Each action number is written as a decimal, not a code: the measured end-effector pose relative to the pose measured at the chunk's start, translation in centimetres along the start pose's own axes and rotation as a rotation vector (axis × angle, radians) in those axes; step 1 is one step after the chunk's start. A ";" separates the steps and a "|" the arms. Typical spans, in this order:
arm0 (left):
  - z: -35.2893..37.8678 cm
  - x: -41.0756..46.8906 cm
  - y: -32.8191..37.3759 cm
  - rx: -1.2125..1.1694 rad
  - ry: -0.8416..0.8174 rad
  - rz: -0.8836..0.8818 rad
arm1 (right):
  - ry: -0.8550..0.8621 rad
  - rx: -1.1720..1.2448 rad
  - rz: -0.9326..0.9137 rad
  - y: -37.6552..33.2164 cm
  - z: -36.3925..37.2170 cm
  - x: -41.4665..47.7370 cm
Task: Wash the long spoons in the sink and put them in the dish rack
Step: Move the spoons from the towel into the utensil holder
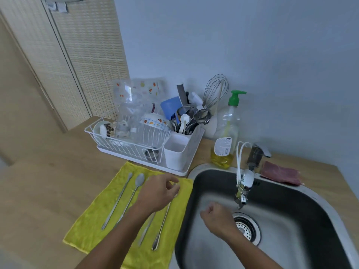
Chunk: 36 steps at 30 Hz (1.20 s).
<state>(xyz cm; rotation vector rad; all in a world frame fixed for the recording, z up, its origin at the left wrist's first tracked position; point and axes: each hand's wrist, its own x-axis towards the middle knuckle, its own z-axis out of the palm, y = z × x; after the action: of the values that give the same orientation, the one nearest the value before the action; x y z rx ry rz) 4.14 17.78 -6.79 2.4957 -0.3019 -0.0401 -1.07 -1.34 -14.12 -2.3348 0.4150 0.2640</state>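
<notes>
Several long steel spoons lie side by side on a yellow cloth [91, 220] left of the sink [303, 226]. The leftmost spoon [116, 202] and the one beside it [136, 187] are fully in view. My left hand [158, 192] hovers over the bowls of the two right-hand spoons [162, 226], fingers curled down at them; whether it grips one is hidden. My right hand [217, 218] is inside the sink under the tap [243, 188], fingers loosely curled, holding nothing. The white dish rack [124, 146] stands behind the cloth.
The rack holds glasses, bowls and a white cutlery holder [175, 152] full of utensils. A dish soap bottle [226, 136] with a green pump and a whisk [214, 92] stand behind the sink. A reddish sponge [279, 172] lies on the counter at right. The drain [246, 228] is in the basin.
</notes>
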 end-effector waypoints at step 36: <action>1.4 1.1 -5.2 0.435 -0.210 -0.254 | -0.030 -0.084 -0.027 -12.7 -0.5 2.2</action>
<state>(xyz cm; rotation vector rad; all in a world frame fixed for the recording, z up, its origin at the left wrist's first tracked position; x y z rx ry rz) 6.12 20.82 -10.90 2.9548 -0.0799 -0.3790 5.73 6.37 -6.37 -2.4135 0.3639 0.3089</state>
